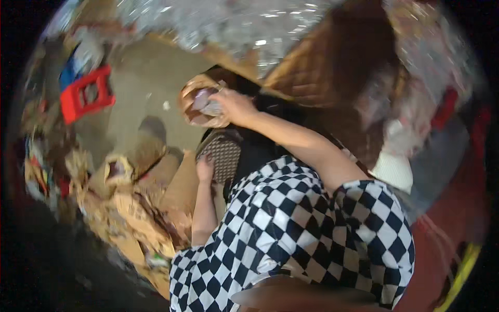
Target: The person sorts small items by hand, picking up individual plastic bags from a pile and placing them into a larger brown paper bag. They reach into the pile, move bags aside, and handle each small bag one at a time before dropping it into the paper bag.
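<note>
My right hand (236, 106) reaches forward, its fingers closed on a crumpled piece of clear plastic (210, 105). The plastic sits in the mouth of a round, crumpled brown paper bag (195, 119), whose opening faces up. Nearer to me, my left hand (205, 169) lies at the left edge of a brown, checker-textured pad-like thing (223, 155). Its fingers look loosely stretched, though blurred, and touch that edge. I cannot make out what the textured thing is.
A red plastic frame (86, 96) lies at the far left. Torn cardboard and brown paper (138, 213) heap up on the left. Clear plastic film (234, 23) piles along the far side. A large brown cardboard box (312, 67) stands to the right, with a white cup-like thing (393, 170) nearby.
</note>
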Tool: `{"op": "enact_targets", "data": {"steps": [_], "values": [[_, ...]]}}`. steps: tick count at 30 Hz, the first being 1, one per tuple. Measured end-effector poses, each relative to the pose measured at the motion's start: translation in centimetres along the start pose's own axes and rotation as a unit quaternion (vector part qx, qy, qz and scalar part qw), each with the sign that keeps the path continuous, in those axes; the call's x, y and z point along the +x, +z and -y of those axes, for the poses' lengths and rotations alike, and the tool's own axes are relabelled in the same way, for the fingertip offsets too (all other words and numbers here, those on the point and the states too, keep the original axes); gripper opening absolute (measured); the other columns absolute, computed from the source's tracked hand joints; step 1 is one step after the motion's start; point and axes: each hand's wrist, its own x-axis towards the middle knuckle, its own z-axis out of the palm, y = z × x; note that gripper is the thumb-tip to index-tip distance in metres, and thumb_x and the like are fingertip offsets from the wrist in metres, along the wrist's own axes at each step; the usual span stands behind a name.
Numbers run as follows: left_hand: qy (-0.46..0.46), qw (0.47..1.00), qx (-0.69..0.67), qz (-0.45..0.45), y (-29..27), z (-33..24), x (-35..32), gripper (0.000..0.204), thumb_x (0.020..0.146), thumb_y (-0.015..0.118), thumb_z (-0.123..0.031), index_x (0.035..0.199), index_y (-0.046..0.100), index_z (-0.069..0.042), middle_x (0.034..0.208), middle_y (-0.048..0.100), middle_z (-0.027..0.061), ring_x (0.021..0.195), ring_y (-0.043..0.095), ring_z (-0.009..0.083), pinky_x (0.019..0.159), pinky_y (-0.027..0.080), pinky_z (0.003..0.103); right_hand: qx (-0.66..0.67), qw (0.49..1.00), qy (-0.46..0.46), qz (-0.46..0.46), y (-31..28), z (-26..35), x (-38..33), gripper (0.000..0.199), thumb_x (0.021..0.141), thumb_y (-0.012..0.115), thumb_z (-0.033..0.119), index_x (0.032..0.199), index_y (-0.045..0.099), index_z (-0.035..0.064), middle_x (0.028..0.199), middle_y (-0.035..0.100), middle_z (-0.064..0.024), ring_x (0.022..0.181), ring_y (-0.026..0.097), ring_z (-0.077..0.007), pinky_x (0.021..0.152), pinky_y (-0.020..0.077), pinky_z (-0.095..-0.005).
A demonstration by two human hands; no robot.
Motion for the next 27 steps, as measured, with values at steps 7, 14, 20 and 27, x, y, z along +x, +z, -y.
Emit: {"op": "enact_targets", "data": {"steps": [7, 14, 20, 27], "values": [[0.384, 0.921, -0.056, -0.023, -6.2, -24.7, 3.0, 0.033, 0.073, 0.059, -0.001, 0.106, 0.058, -0.004, 0.112, 0.059, 0.0155, 0.108, 0.053, 0.0357, 0.095, 0.041, 0.042, -0.154, 0.925, 0.114, -0.329, -18.5, -1.7, -15.3, 0.028, 0.084, 0.062, 0.016, 0.11, 0.057, 0.0063, 0.103, 0.058, -0.0124, 0.096, 0.057, -0.0291, 0.081, 0.0479, -0.0388], [0.452, 0.855, -0.194, 0.162, -0.5, -42.4, 11.1, 0.064, 0.079, 0.07, -0.013, 0.132, 0.038, 0.006, 0.128, 0.049, 0.0242, 0.119, 0.05, 0.0316, 0.1, 0.039, 0.035, 0.111, 0.717, 0.478, -0.496, -19.0, -8.2, -16.9, 0.061, 0.074, 0.077, 0.019, 0.121, 0.045, -0.0028, 0.107, 0.059, -0.016, 0.098, 0.057, -0.0248, 0.082, 0.0453, -0.0361], [0.347, 0.922, -0.104, 0.136, 3.7, -46.4, 16.9, 0.077, 0.068, 0.077, -0.024, 0.128, 0.042, 0.009, 0.114, 0.056, 0.0283, 0.105, 0.058, 0.0371, 0.086, 0.047, 0.036, 0.347, 0.642, 0.423, -0.537, -15.2, -11.1, -12.3, 0.064, 0.077, 0.075, 0.034, 0.127, 0.05, 0.0043, 0.111, 0.061, -0.0084, 0.098, 0.057, -0.0172, 0.086, 0.0434, -0.032], [0.339, 0.93, -0.013, 0.144, -0.6, -47.1, 21.3, 0.047, 0.071, 0.075, -0.036, 0.101, 0.067, -0.001, 0.112, 0.061, 0.0257, 0.103, 0.06, 0.034, 0.078, 0.051, 0.037, 0.395, 0.666, 0.373, -0.511, -13.6, -8.2, -7.6, 0.068, 0.072, 0.079, 0.036, 0.123, 0.05, 0.0016, 0.118, 0.058, -0.0102, 0.106, 0.057, -0.0216, 0.091, 0.0431, -0.0346]]}}
